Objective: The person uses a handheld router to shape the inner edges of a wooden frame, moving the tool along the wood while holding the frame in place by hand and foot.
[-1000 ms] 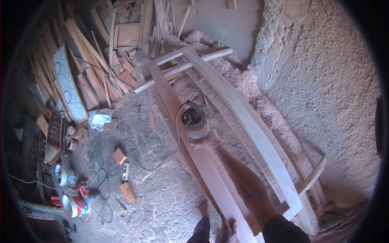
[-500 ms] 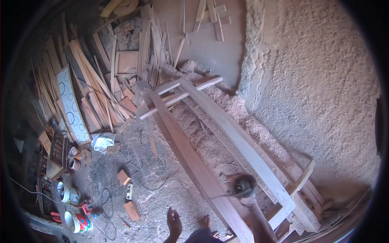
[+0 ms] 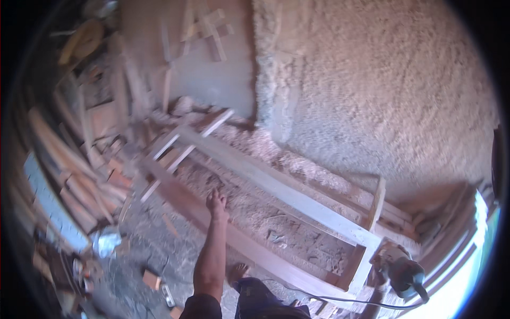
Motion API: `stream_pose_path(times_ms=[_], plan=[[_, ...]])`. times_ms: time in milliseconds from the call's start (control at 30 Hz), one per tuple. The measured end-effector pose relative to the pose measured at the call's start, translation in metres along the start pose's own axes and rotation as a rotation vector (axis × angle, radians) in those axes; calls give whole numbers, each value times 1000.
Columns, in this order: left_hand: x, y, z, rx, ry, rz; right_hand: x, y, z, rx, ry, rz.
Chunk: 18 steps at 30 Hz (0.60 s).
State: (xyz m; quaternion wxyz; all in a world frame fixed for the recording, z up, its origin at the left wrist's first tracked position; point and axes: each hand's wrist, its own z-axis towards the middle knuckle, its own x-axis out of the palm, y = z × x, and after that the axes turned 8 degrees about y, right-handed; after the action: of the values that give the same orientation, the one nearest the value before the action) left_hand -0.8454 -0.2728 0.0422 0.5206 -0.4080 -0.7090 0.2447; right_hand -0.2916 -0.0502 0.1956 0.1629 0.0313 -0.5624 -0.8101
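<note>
My right hand (image 3: 385, 261) grips a corded power tool (image 3: 407, 277) with a dark rounded body over the near right corner of a long wooden frame (image 3: 287, 194). Blur and the grip hide the tool's underside, so its exact kind cannot be told. The black cord (image 3: 340, 299) runs from the tool leftward past the near end of the frame. My left hand (image 3: 217, 204) is held out over the frame's left board with fingers apart and slightly bent, and nothing in it. Whether it touches the board I cannot tell.
Wood shavings (image 3: 313, 170) lie inside and behind the frame, along the rough wall (image 3: 372, 95). Offcuts and planks (image 3: 74, 159) lean at the left. A white plastic bag (image 3: 108, 243) and a wood block (image 3: 152, 279) lie on the floor, near my bare foot (image 3: 239, 271).
The view has swung right. My right hand has carried the power tool rightward from over the frame's middle to its near end corner. My left hand has risen and reached forward over the frame.
</note>
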Motion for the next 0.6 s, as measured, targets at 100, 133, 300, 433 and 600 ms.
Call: stream_pose_path(times_ms=[100,133,300,433,600], plan=[[38,30,65,-289,131,-24,-15,24,-33,-5,-212,-140],[47,34,89,-341,98,1,-14,33,-46,-9,-277,-168],[83,70,181,-530,325,111,-8,88,-117,-74,-573,-300],[90,95,224,-708,581,-14,0,120,-176,-117,-757,-363],[102,78,219,-264,509,152,5,138,-235,-147,-892,-401]])
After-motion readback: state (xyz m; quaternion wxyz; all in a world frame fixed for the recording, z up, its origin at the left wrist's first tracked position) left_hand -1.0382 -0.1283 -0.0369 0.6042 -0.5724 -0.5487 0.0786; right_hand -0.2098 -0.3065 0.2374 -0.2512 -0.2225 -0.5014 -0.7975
